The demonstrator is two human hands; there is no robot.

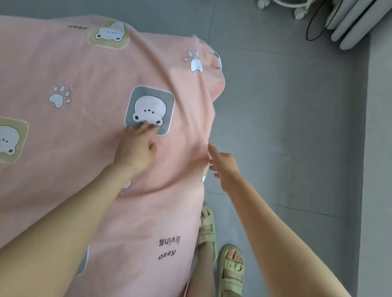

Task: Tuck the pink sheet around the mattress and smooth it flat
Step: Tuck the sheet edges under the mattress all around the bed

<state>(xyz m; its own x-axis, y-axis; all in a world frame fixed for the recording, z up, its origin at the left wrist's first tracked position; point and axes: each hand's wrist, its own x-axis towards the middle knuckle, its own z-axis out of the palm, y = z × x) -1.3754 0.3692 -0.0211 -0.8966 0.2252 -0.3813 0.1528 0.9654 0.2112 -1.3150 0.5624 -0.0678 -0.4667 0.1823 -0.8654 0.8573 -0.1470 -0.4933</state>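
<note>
Across the left and centre of the view lay the pink sheet (81, 83), draped over the mattress, edge hanging loose at 3 o'clock. We judged it light, soft and prone to creasing; best taken at that hanging edge. Our left hand (137, 147) pressed flat, fingers straight, on a grey bear print. Our right hand (224, 168) reached the edge, fingers spread, gripping nothing. Sandals (230, 270) stood at 5 o'clock on the grey floor (289, 122).

The pink sheet (81, 83) hides the mattress entirely; the left fingertips (144, 126) are motion-blurred.
</note>
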